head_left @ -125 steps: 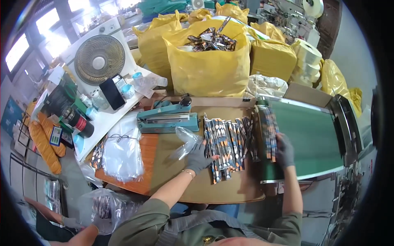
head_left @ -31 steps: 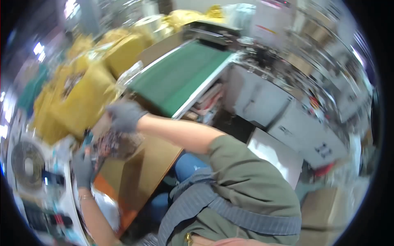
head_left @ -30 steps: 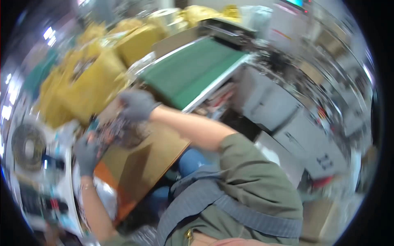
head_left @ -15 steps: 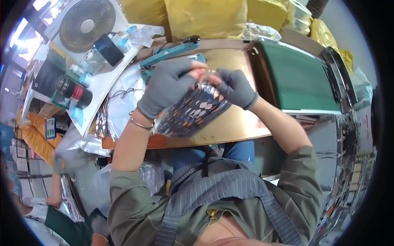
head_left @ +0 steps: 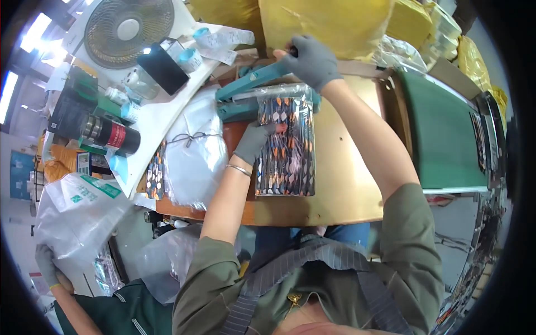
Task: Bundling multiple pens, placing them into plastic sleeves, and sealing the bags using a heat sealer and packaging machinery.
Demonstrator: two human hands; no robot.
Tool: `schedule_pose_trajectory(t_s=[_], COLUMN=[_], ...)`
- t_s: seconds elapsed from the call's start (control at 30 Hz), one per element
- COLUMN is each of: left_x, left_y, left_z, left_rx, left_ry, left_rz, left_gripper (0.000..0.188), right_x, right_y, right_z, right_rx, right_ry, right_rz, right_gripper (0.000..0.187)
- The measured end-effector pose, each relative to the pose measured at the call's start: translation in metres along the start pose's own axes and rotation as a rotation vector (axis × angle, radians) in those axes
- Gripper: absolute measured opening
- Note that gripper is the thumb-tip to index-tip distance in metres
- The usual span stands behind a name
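Note:
A clear plastic bag [head_left: 286, 162] of dark items, patterned with white and orange leaf shapes, lies flat on the wooden table. My left hand [head_left: 255, 143], in a grey fingerless glove, grips its left edge with a bare fingertip on top. The bag's far end lies over the base of a teal hand sealer [head_left: 254, 82]. My gloved right hand [head_left: 314, 62] is closed round the black knob at the end of the sealer's raised lever. The fingers beneath the bag are hidden.
Left of the bag lies a stack of clear bags [head_left: 195, 162] with a black tie. A white side table [head_left: 162, 120] carries a phone [head_left: 162, 68], a flask [head_left: 111, 134] and a fan [head_left: 128, 30]. On the right is a green board [head_left: 444, 134]. A co-worker's hand [head_left: 47, 262] holds a plastic bag at left.
The bag has gone from between both raised hands down onto the table. My right hand has moved up to the sealer's knob. The co-worker has lifted a plastic bag into view.

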State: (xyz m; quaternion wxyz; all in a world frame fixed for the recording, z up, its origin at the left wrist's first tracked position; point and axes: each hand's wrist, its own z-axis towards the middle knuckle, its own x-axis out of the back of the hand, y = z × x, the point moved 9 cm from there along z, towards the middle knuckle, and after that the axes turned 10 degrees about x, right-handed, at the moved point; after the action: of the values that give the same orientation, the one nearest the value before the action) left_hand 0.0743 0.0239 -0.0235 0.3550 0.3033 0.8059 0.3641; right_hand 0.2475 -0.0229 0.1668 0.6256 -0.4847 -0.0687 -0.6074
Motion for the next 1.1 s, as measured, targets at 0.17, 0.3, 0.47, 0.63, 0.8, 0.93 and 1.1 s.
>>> schedule_pose_trajectory(t_s=[0.17, 0.3, 0.47, 0.63, 0.8, 0.93, 1.1], left_x=[0.05, 0.035, 0.041, 0.045, 0.053, 0.047, 0.132], left_y=[-0.003, -0.003, -0.009, -0.011, 0.001, 0.051, 0.034], left_z=[0.028, 0.014, 0.013, 0.013, 0.001, -0.067, -0.177], left_rx=[0.054, 0.013, -0.02, -0.018, -0.083, -0.33, -0.481], left_ry=[0.187, 0.134, 0.12, 0.16, 0.163, 0.497, 0.657], left_rz=[0.161, 0.013, -0.031, 0.096, 0.224, 1.076, 1.64], left_gripper=[0.034, 0.035, 0.035, 0.038, 0.043, 0.042, 0.034], right_x=[-0.016, -0.047, -0.05, -0.052, -0.061, -0.018, 0.045], right_y=[0.035, 0.079, 0.073, 0.077, 0.091, 0.064, 0.026], right_z=[-0.013, -0.038, -0.039, -0.041, -0.092, -0.268, -0.379], right_rx=[-0.002, -0.07, -0.025, -0.086, -0.275, 0.005, 0.063], right_ry=[0.033, -0.06, -0.018, -0.082, -0.021, -0.169, -0.234], right_rz=[-0.397, -0.395, -0.344, -0.364, 0.497, 0.032, -0.251], right_gripper=[0.027, 0.022, 0.018, 0.02, 0.072, 0.071, 0.057])
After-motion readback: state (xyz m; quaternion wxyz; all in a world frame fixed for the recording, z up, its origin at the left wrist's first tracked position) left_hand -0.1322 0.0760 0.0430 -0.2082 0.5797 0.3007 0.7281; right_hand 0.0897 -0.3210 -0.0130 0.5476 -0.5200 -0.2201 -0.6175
